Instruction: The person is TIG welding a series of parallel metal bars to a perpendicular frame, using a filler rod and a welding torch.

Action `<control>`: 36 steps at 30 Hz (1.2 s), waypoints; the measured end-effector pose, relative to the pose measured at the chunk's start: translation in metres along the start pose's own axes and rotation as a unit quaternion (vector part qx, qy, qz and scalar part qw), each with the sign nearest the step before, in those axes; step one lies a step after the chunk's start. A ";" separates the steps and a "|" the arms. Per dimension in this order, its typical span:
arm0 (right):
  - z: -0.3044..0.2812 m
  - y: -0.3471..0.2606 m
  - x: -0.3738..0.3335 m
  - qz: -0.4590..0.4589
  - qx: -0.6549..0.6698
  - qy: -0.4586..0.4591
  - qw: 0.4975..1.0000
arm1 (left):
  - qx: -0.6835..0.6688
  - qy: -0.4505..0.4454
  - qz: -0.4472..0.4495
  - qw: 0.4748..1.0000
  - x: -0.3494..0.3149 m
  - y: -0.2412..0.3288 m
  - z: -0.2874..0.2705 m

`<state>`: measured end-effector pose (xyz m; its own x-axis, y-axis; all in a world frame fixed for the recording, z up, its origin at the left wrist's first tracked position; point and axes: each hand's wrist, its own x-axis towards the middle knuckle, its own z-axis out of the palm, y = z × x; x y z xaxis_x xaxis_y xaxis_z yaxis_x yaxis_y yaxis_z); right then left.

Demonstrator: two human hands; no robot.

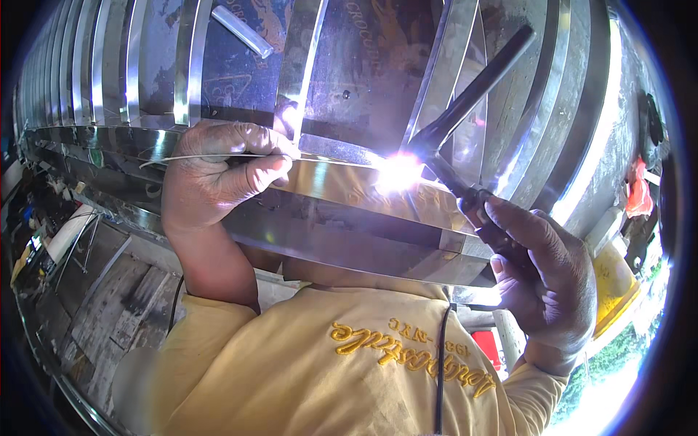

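Observation:
A bright white arc [399, 172] glows at the tip of a black TIG welding torch [480, 81], against the edge of a shiny flat metal rail [327, 178]. My right hand [556, 269] is wrapped round the torch's handle; the long back cap points up and away. Pinched between the thumb and fingers of my left hand [207, 174] is a thin welding rod [158, 160], lying along the rail toward the arc. Glare hides the rod's far end and the torch tip.
Polished metal bars [190, 73] run away from the rail. A short metal tube [242, 31] lies on the dark sheet between them. A black cable [440, 370] hangs over my yellow shirt. Wooden boards [131, 298] are at left, a yellow object [616, 291] at right.

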<state>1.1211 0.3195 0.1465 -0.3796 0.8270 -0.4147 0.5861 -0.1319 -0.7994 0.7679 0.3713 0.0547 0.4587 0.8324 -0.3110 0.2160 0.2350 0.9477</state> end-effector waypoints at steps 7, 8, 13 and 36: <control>0.002 0.005 0.006 0.005 -0.001 -0.008 1.000 | 0.006 -0.002 0.007 1.000 -0.004 -0.003 -0.001; 0.002 0.004 0.005 0.016 -0.004 -0.002 1.000 | 0.005 -0.002 0.007 1.000 -0.003 -0.003 -0.002; 0.006 0.008 0.005 -0.005 0.006 0.023 1.000 | 0.022 -0.032 0.021 0.999 -0.003 -0.003 -0.007; 0.003 0.044 -0.181 0.163 0.170 0.438 0.868 | 0.322 0.056 0.291 0.899 0.051 0.053 0.138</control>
<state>1.2135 0.1627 0.1846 0.5438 0.7936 -0.2729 0.2585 -0.4677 -0.8452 0.9221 0.3573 0.0789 0.5739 0.7738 0.2680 0.4377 -0.5665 0.6982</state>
